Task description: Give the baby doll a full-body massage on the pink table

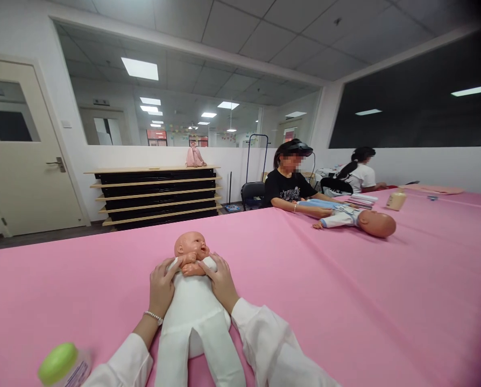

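While L hand (161, 286) & R hand (220, 280) grip cloth-bodied baby doll (194, 317), it lies on pink tablecloth (345, 301)

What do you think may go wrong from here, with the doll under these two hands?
The green-capped bottle sits right beside the left sleeve, so a move of that arm might knock it over. The bracelet on the left wrist might also snag the baby doll's white cloth body, which the left hand and right hand are holding.
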`<state>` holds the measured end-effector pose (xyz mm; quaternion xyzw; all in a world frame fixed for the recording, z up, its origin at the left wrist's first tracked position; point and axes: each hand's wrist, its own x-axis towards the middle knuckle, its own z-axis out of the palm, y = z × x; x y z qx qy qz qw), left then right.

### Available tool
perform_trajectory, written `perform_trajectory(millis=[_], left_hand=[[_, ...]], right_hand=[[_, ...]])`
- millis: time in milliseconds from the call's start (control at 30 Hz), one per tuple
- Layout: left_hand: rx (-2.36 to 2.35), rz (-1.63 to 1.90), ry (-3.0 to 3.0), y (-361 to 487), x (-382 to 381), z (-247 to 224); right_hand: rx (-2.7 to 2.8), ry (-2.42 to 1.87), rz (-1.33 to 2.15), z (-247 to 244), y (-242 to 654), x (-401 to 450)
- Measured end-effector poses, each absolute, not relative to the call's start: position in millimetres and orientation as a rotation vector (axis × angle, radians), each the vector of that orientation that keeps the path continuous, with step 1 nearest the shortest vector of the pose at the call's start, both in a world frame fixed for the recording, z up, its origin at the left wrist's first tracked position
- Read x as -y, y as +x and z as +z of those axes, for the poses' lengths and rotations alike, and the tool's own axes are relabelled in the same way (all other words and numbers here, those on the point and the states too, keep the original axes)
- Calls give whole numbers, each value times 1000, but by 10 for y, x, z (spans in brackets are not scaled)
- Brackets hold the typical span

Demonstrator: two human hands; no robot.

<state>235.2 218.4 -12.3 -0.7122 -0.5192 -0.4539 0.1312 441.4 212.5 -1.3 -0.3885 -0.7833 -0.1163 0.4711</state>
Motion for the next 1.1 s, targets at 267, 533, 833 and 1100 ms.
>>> perform_trajectory(millis=[267, 533, 833, 1100], left_hand=[[1332, -1320, -2054, 2346, -2219, -144], [1423, -1375, -2019, 2344, -2235, -192], [1915, -1905, -1697, 2334, -2272, -179], [2151, -2538, -843, 2189, -2280, -150]], right_hand=[[1919, -923, -303, 23, 4412, -2111], [1871, -954, -223, -43, 4433, -2150], [1377, -955, 247, -231, 4474, -2328], [1127, -1111, 303, -153, 4568, -2459]])
